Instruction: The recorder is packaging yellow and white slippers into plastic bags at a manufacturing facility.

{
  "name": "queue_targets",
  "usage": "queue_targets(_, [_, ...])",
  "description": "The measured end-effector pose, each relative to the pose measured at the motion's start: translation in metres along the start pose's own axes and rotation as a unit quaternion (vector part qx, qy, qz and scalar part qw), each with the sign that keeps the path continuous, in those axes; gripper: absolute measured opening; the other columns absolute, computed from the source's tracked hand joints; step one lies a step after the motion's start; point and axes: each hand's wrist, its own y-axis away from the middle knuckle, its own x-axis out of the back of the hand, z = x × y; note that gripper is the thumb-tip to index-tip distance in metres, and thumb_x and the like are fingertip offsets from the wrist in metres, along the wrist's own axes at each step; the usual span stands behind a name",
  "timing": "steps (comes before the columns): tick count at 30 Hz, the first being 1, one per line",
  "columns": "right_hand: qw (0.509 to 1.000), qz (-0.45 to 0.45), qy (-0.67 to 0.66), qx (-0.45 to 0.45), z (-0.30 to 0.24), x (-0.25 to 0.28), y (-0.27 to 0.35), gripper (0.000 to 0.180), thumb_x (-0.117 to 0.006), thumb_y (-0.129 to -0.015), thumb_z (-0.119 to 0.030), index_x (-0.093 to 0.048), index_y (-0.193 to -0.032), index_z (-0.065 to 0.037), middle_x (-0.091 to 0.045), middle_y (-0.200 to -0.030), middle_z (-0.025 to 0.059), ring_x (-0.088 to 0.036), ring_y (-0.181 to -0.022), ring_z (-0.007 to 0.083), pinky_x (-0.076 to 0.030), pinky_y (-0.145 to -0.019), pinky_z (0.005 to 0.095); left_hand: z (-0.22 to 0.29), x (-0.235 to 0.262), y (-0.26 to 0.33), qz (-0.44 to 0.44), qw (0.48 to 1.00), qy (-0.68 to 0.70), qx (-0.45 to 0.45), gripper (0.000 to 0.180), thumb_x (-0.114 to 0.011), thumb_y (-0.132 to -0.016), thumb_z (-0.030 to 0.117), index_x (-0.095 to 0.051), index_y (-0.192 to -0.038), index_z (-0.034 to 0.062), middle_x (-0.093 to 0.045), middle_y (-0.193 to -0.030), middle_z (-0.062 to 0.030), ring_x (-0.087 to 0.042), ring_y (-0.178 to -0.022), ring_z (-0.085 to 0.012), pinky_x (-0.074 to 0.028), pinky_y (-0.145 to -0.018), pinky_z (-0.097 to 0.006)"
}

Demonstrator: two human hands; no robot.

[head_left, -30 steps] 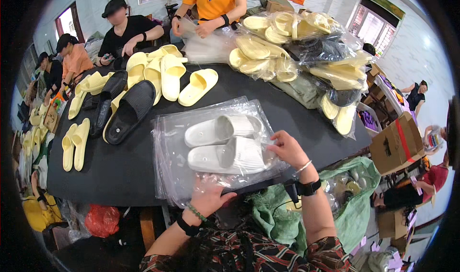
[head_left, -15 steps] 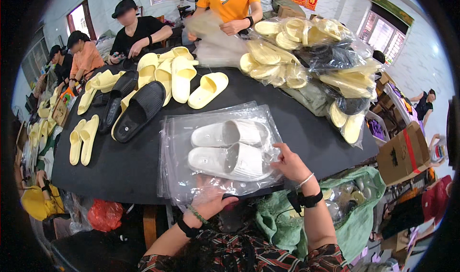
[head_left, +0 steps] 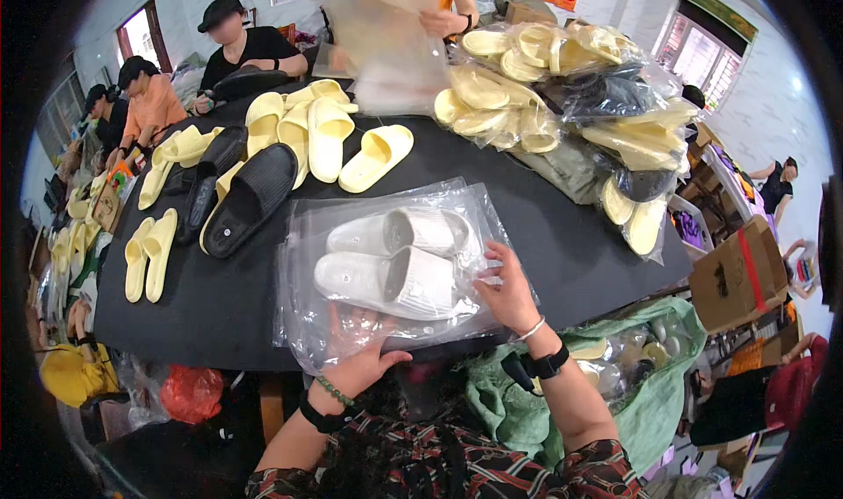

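A pair of white slide slippers (head_left: 426,275) lies side by side in a clear plastic bag (head_left: 303,310), toes to the right, on a stack of more clear bags. My left hand (head_left: 356,358) is at the bag's near edge, its stretched fingers showing through the film and its thumb apart; whether they are under or inside the bag I cannot tell. At the right edge of the bag, by the slippers' toes, my right hand (head_left: 507,292) has its fingers apart, touching the film.
Loose yellow slippers (head_left: 376,158) and black slippers (head_left: 250,202) lie on the dark table (head_left: 562,262) at left. Bagged slippers (head_left: 632,139) are piled at back right. Below right hangs a green sack (head_left: 500,402) of bagged pairs; a cardboard box (head_left: 736,275) stands beyond. Co-workers sit across.
The bagged white slippers have shifted left and slightly nearer the table's front, and both my hands have moved left with them. Across the table, a co-worker has lifted a clear bag higher.
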Motion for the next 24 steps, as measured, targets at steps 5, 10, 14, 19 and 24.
queue_targets(5, [0.991,-0.002,0.104,-0.081,-0.004,0.024,0.022,0.059,-0.074,-0.084,-0.016,-0.044,-0.133,-0.002,-0.063,-0.074,0.0094,-0.062,-0.063,0.0215,-0.052,-0.062,0.0317,0.000,-0.018,0.007,-0.027,0.997,-0.075,0.012,0.059,-0.063,-0.086,0.050,-0.055,-0.138,0.0224,-0.052,-0.142,-0.0147,-0.038,-0.138,-0.0379,-0.013,-0.112,-0.071])
queue_targets(10, [0.985,-0.042,0.010,-0.168,0.000,0.042,0.033,0.056,-0.075,-0.083,-0.017,-0.046,-0.128,0.000,-0.061,-0.074,0.0086,-0.060,-0.065,0.0187,-0.050,-0.061,0.0314,0.005,-0.015,-0.005,0.003,0.995,-0.095,0.009,0.060,-0.069,-0.084,0.044,-0.054,-0.140,0.0251,-0.053,-0.141,-0.0136,-0.037,-0.138,-0.0417,-0.016,-0.111,-0.072])
queue_targets(14, [0.990,-0.038,0.071,-0.112,0.002,0.029,0.036,0.058,-0.075,-0.081,-0.016,-0.044,-0.127,0.000,-0.059,-0.084,0.0106,-0.060,-0.075,0.0208,-0.051,-0.071,0.0346,0.008,-0.011,-0.005,0.021,0.993,-0.112,0.006,0.058,-0.069,-0.085,0.042,-0.056,-0.138,0.0219,-0.052,-0.138,-0.0130,-0.042,-0.131,-0.0414,-0.011,-0.114,-0.071])
queue_targets(19, [0.985,-0.034,0.138,-0.101,0.003,0.020,0.034,0.059,-0.072,-0.080,-0.015,-0.042,-0.128,-0.002,-0.059,-0.079,0.0127,-0.063,-0.073,0.0275,-0.051,-0.069,0.0388,0.003,-0.002,0.019,0.052,0.991,-0.121,-0.013,0.051,-0.067,-0.087,0.037,-0.058,-0.132,0.0146,-0.056,-0.132,-0.0121,-0.045,-0.131,-0.0358,-0.018,-0.112,-0.069])
queue_targets(24, [0.981,-0.031,0.174,-0.079,0.003,0.016,0.033,0.061,-0.073,-0.079,-0.011,-0.041,-0.130,-0.003,-0.057,-0.073,0.0100,-0.062,-0.069,0.0244,-0.050,-0.065,0.0366,-0.024,0.008,0.033,0.104,0.990,-0.095,0.014,0.046,-0.070,-0.085,0.031,-0.064,-0.123,0.0063,-0.059,-0.127,-0.0112,-0.054,-0.120,-0.0357,-0.021,-0.113,-0.067])
